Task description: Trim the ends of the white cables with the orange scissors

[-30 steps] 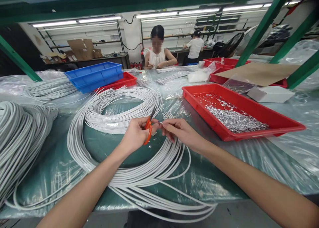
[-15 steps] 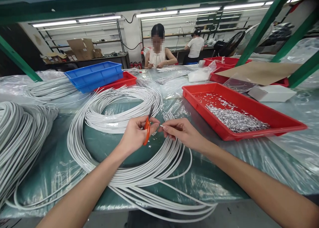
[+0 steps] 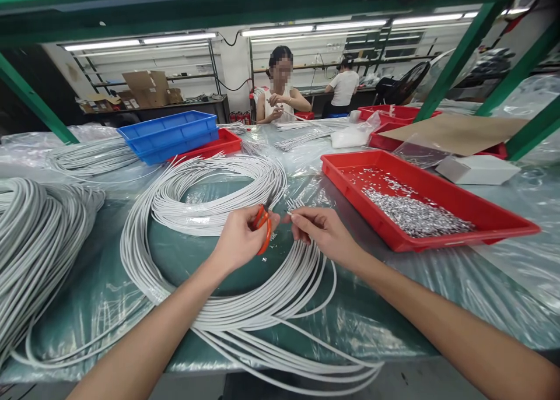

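Observation:
My left hand (image 3: 238, 239) is closed round a pair of orange-handled scissors (image 3: 267, 242), whose dark blades point up and away from me. Just to its right, my right hand (image 3: 322, 231) pinches the end of a white cable (image 3: 289, 214) between thumb and fingers. That tip is small and partly covered by the fingers. Beneath both hands lies a large coil of white cables (image 3: 136, 266), its loose ends bunched under my right hand. A second coil (image 3: 192, 216) rests against its far side.
A red tray (image 3: 350, 196) with many small silvery pieces stands at the right. Thick grey-white cable bundles (image 3: 48, 248) lie at the left. Behind are a blue tray (image 3: 170, 134), a white box (image 3: 476, 169) and a seated co-worker (image 3: 284, 97). Green posts (image 3: 457, 65) frame the bench.
My hands have moved slightly apart, and the scissors have turned so both handle loops show. My right hand still pinches a cable end. The co-worker opposite has raised a hand.

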`<state>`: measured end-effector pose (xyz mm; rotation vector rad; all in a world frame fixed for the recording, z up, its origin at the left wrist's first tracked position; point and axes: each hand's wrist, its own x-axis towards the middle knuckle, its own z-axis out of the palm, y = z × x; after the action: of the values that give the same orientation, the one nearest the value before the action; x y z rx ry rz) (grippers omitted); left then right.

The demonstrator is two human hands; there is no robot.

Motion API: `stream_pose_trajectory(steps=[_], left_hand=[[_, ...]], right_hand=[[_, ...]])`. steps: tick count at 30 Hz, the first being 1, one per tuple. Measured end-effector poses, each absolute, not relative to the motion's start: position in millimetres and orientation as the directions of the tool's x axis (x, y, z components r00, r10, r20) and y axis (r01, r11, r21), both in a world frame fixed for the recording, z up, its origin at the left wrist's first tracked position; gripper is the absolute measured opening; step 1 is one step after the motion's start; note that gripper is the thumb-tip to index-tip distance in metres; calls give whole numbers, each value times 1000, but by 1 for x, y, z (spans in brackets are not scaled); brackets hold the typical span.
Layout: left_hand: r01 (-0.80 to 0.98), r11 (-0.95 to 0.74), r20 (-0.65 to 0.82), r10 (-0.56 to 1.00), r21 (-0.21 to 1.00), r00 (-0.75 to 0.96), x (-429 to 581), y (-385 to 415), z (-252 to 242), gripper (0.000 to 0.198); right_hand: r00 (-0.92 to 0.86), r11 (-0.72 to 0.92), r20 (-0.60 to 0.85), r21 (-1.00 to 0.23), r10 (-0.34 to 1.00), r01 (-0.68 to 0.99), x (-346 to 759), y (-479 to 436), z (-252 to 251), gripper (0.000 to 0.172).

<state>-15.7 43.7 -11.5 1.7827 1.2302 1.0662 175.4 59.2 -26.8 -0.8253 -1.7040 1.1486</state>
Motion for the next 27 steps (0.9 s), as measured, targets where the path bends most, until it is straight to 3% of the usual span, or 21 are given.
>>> stream_pose_trajectory(steps=[3, 10, 27], left_hand=[[482, -308, 223, 948, 820, 225, -16, 45, -16, 35], [556, -333, 153, 926, 762, 344, -18, 43, -18, 34], [569, -374, 148, 903, 733, 402, -17, 42, -14, 39]], right_hand=[[-334, 356, 334, -935, 881, 4, 177, 58, -26, 31], [-297, 404, 402, -913, 866, -57, 178, 55, -24, 26], [-284, 535, 482, -831, 829, 153, 179, 54, -22, 30]])
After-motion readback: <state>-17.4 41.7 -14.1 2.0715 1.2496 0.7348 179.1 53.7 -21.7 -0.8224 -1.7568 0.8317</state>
